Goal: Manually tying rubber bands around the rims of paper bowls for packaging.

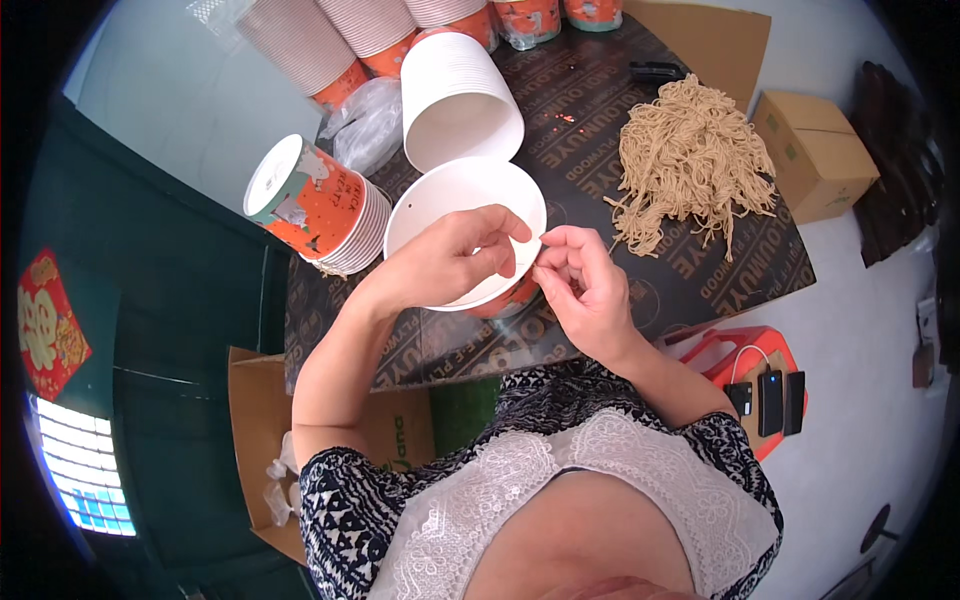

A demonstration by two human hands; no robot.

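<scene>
Head view: paper bucket point(430, 210), white inside w/ an orange-printed outer wall, stands near the front edge of a dark, printed plywood table point(575, 165), mouth up and facing the person. Left hand point(465, 255) reaches across the mouth from the L side, fingers loosely curled over the inside, tips close to the R rim. Right hand point(593, 300) is outside that same rim, thumb & index pinching the edge, other fingers bent. Fingertips are small and partly hidden, so can't tell if a bit of cord is caught in either hand too.

Just behind the bucket, a stack of white paper buckets point(460, 85) lies on its side, open end toward the person. To the L, a stack of orange printed buckets point(320, 210) leans w/ its white base up; clear plastic bags point(370, 130) lie between the two stacks. More nested buckets point(310, 40) line the far edge.

On the R of the tabletop: loose heap of tan cords point(690, 150), w/ a black item point(657, 72) near its top end. Off the table's R side, a closed cardboard box point(815, 155) and a red stool point(792, 350) w/ black devices point(770, 402) on it. Lower L, open carton point(262, 420) beside the table.
</scene>
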